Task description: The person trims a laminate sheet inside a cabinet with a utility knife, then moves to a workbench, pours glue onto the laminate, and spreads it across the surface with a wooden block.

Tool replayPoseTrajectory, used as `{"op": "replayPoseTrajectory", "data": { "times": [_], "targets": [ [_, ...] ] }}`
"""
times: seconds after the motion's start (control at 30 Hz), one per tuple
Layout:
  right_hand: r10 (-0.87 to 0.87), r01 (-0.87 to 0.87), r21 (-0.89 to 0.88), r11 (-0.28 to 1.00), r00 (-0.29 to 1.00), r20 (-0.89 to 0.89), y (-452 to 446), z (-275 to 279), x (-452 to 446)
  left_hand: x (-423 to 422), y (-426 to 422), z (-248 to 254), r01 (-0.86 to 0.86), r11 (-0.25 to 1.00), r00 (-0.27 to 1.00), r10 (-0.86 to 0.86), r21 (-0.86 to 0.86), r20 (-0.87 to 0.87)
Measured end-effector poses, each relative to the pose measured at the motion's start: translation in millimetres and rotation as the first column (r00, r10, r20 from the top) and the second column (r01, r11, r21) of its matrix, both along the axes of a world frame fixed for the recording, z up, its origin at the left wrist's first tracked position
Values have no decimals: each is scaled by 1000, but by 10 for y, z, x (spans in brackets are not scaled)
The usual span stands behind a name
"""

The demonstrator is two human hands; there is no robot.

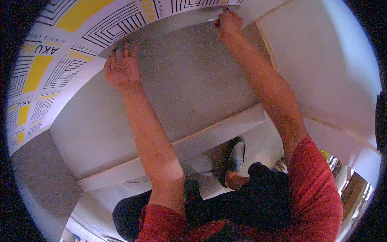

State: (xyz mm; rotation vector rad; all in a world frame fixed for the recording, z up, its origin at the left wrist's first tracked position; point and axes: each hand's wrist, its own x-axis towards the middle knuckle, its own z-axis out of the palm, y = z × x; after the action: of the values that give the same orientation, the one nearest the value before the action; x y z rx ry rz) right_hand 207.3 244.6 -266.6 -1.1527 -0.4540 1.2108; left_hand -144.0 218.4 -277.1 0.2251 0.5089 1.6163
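Note:
My left hand (123, 67) lies with fingers spread on a wide grey panel (181, 72), near where it meets a white sheet (76, 60) printed with black line patterns, yellow blocks and lettering. My right hand (230, 25) is closed at the far end of the panel, close to the printed sheet and the right-hand side board. A small pale tip shows beside its fingers; what it belongs to is too small and blurred to tell.
A pale side board (326, 60) with a light wooden edge stands on the right. A grey board (44, 173) is at the left. The panel has a pale front edge (213, 131). Below it, my shoe (237, 157) rests on the floor.

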Motion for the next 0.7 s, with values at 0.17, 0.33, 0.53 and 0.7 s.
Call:
{"op": "replayPoseTrajectory", "data": {
  "times": [0.17,0.33,0.53,0.7],
  "targets": [
    [-99,132,-99,986,954,284,17,-183,-804,-173,65,-230,17,993,999,-13,-120,38],
    [113,-50,-162,985,907,406,-495,-122,-1365,28,-100,239,-246,959,672,62,-143,-738],
    [113,-292,42,955,493,863,-912,61,-1340,-345,158,-580,-236,965,483,15,-113,-875],
    [187,-313,-116,943,209,960,-753,132,-980,-172,39,-363,-152,951,786,-48,-268,-616]
  ]
}}
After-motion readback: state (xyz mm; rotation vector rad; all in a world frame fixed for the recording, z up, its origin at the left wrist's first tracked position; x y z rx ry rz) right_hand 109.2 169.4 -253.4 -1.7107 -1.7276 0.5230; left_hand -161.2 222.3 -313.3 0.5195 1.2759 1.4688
